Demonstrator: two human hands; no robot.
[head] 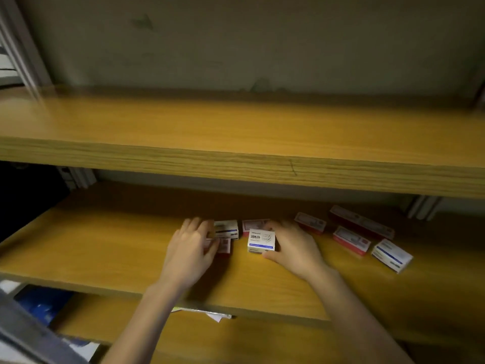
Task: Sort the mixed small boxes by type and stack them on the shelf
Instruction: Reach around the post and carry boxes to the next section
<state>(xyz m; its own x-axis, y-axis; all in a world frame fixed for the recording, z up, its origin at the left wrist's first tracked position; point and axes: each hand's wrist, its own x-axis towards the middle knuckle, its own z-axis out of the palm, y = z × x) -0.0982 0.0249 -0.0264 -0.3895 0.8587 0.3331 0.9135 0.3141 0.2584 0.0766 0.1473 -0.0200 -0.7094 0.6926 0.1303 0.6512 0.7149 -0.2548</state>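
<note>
Small boxes lie scattered on the middle wooden shelf (105, 248). My right hand (294, 248) grips a white box with a blue stripe (261, 240), fingers behind it and thumb in front. My left hand (191, 245) curls round a red-edged box (224, 246), with its fingertips against another white and blue box (227, 228). A red box (253, 225) lies just behind the one held by my right hand. Further right lie two small red boxes (310, 222) (351, 240), a long red box (362, 222) and a white and blue box (392, 254).
An upper wooden shelf (236, 132) overhangs the work area, bare on top. A lower shelf (183, 334) shows papers (210, 312) under the middle board. A blue object (44, 303) and a grey frame (34, 337) sit at bottom left. Metal uprights stand at both ends.
</note>
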